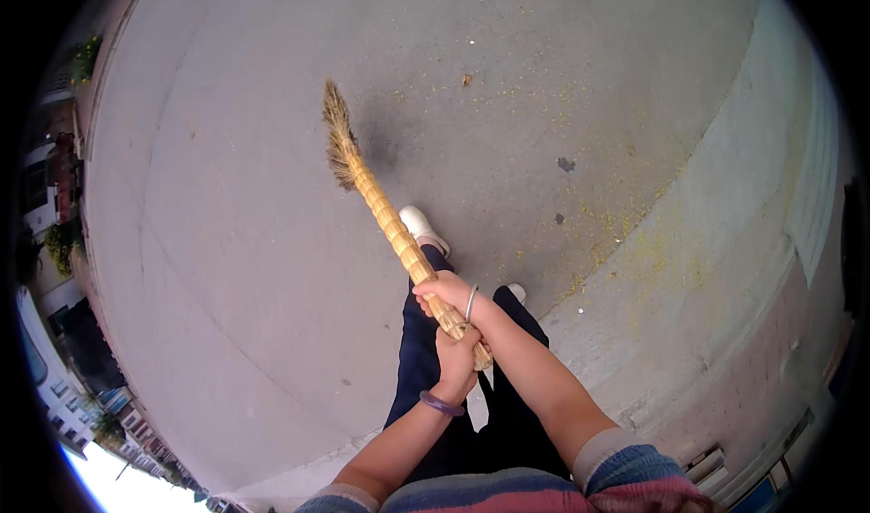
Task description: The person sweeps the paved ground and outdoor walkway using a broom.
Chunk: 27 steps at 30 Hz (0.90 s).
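Observation:
A straw broom (394,227) with a thick bound handle slants across the middle of the view. Its bristles point up and to the left, over the pavement; I cannot tell whether they touch it. My right hand (444,291), a silver bangle at its wrist, is closed around the handle's middle part. Lower down, close to the handle's end, my left hand (458,359) grips it, with a purple bangle at that wrist. Small yellow bits (598,218) lie scattered on the ground to the right of the broom.
Grey pavement (254,196) spreads all around. A white shoe (421,226) is beside the broom handle, and the other shoe shows partly further right. A brown leaf-like scrap (467,80) lies ahead. Along the right runs a curb (761,318); buildings and plants stand at the far left.

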Motion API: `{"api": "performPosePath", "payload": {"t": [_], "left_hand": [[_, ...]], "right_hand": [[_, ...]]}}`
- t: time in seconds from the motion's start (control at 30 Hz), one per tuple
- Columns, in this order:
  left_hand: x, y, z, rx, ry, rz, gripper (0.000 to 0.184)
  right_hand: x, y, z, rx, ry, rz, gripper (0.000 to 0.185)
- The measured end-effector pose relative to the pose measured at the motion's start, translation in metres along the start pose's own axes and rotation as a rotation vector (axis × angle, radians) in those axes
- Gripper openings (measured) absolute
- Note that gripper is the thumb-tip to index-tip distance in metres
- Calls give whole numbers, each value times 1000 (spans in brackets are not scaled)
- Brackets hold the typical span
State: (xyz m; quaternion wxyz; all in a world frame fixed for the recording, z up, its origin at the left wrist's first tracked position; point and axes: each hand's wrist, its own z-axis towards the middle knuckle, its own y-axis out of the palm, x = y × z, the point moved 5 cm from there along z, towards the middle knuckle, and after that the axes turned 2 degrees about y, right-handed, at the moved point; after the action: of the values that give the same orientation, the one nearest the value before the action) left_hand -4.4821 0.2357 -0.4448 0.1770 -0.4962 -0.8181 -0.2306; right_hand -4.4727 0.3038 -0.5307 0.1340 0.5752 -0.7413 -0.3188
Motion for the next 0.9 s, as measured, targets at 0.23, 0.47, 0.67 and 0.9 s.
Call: {"api": "performPosePath", "payload": {"t": [0.23, 0.47, 0.67, 0.9], "left_hand": [[69, 33, 100, -291, -348, 135, 17], [186, 80, 156, -595, -424, 311, 30], [234, 5, 167, -54, -137, 66, 30], [329, -27, 277, 239, 6, -295, 19]], "right_hand": [[-95, -34, 42, 248, -44, 189, 16], [-220, -32, 3, 647, -509, 403, 16], [-243, 90, 126, 155, -175, 7, 21], [-267, 171, 297, -123, 271, -301, 15]]}}
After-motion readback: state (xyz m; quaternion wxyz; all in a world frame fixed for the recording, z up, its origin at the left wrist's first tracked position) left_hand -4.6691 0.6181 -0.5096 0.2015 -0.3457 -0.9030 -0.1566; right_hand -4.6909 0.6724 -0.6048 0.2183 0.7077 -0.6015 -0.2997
